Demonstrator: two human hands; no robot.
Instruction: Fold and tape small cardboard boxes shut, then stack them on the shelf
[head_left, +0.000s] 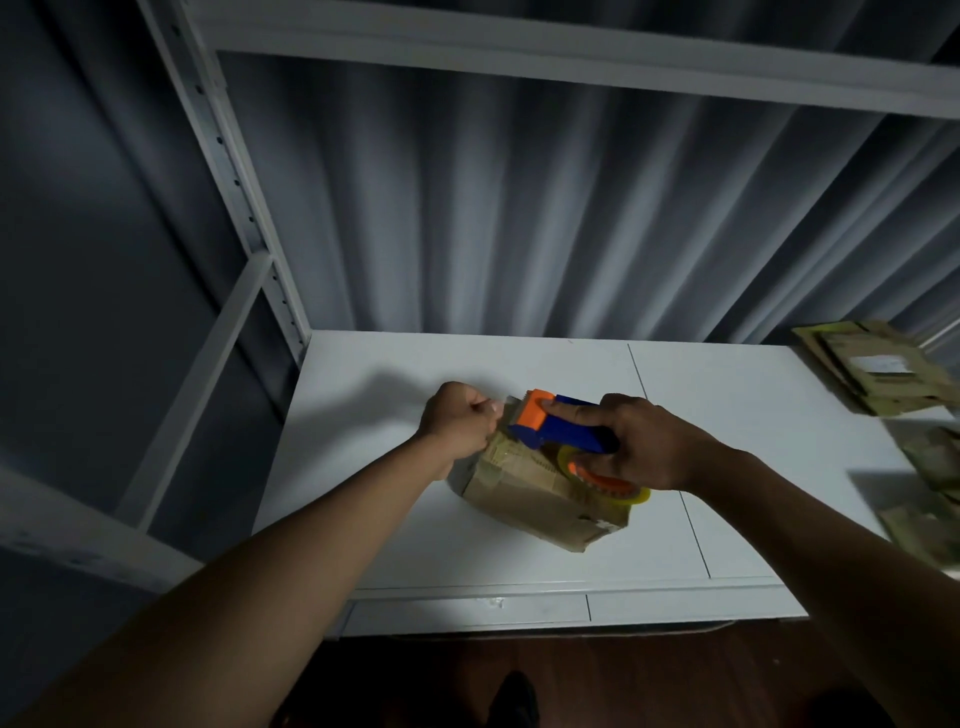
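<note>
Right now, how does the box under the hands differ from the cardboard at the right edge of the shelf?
The box is folded up into a closed block, while the cardboard pile lies flat in overlapping sheets. The box sits mid-shelf under the tape dispenser, gripped by the right hand, with the left hand pinching at its far end; the pile lies untouched. Both are brown cardboard resting on the white shelf.

The box (540, 493) under my hands is matt brown cardboard, creased, with glossy clear tape across its top. My right hand (644, 447) grips a tape dispenser (561, 423) of smooth blue and orange plastic. The shelf (395, 519) is smooth white, faintly sheeny; its frame (228, 150) looks like painted metal. Worn flattened cardboard (878, 374) lies at its right edge.
</note>
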